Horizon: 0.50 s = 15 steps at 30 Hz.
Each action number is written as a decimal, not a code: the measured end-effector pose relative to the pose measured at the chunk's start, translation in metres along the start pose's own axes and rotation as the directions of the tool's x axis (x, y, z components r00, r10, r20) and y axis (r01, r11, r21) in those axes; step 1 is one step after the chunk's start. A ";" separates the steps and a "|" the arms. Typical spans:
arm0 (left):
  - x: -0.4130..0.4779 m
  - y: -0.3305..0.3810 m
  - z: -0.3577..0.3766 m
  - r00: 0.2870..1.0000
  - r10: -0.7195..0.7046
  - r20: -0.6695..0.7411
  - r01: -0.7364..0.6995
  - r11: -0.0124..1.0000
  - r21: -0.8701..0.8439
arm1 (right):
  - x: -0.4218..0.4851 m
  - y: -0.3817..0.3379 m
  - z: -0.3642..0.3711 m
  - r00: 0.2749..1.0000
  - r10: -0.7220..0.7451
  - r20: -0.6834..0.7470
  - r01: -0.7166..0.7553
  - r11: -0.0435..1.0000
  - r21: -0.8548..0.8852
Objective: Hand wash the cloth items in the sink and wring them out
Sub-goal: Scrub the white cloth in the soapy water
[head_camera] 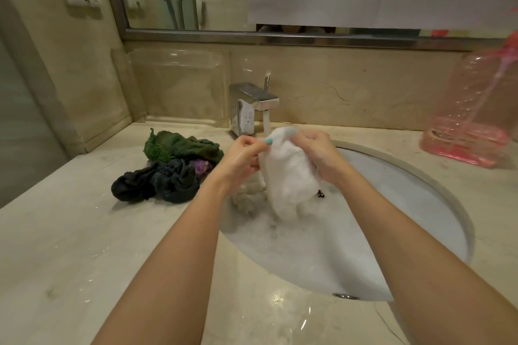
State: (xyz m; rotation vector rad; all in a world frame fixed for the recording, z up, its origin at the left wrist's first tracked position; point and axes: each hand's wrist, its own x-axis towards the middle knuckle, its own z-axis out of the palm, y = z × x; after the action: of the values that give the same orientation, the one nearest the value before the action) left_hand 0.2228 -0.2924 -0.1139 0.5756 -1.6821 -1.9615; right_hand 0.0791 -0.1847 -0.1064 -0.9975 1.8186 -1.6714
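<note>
**Position of the work.** The white, foam-covered terry cloth (288, 176) is held upright between the two grips, directly over the oval white basin sink (420, 176). Its upper end sits just under the water stream (266, 122) from the square chrome faucet (253, 103), which stands immediately beyond the grips. Its lower end hangs down to the foamy water below them. This placement probably lets the running water enter at the top while the suds drain back into the basin rather than onto the surface.

**Grip state.**
- The left grip (241, 159) is closed on the cloth. Its curled fingers and thumb pinch the upper left edge.
- The right grip (319, 154) is also closed on the cloth. Its fingers wrap the upper right side, and foam coats the knuckles.
- The two grips sit close together at the same height, with only the cloth between them. This suits rubbing or squeezing one section against the other.

**Other items.**
- A pale lump (246, 200) lies in the foam below the left grip. It may be a second cloth, but the suds obscure it.
- A crumpled green towel (179, 145) and a bunched dark grey cloth (162, 182) lie in a heap on the beige marble surface (84, 246), to the left of the left grip and outside the sink.
- A translucent pink plastic container (473, 109) stands well to the right of the right grip.

**Status.** The white cloth is at the wash stage and is not yet wrung.
</note>
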 end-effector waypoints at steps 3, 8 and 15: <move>0.003 -0.001 -0.003 0.999 -0.034 0.001 0.034 0.996 0.086 | 0.002 0.002 0.016 1.000 -0.019 -0.010 0.018 0.996 -0.085; 0.010 -0.002 -0.011 0.941 0.112 -0.319 -0.110 0.994 0.024 | 0.012 -0.004 0.040 0.995 -0.040 0.096 0.050 0.993 -0.107; 0.015 -0.005 -0.009 0.910 0.138 -0.391 -0.124 0.990 0.062 | 0.023 0.007 0.061 0.998 -0.018 -0.056 0.015 0.998 -0.066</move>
State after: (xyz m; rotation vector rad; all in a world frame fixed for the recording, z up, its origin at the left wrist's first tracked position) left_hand 0.2156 -0.3084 -0.1202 0.7908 -1.4618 -1.5940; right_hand 0.1094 -0.2412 -0.1187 -1.0049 1.9179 -1.6749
